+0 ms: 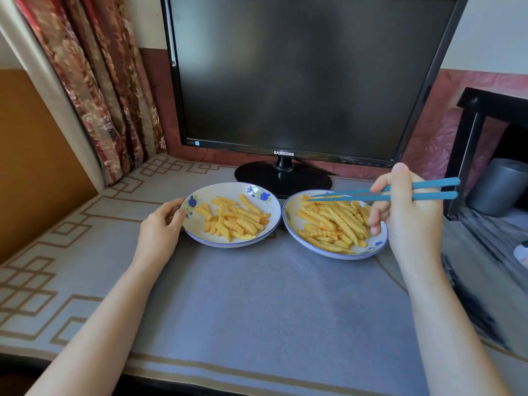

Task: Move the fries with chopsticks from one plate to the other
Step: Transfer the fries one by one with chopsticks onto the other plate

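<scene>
Chopsticks (428, 195) in right hand (408, 221), over fries (331, 221).

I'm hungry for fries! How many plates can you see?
2. One white, blue-flowered round plate sits left, its rim gripped by the left hand; a matching second plate sits right, under the blue chopsticks in the right hand. None looks hidden.
</scene>
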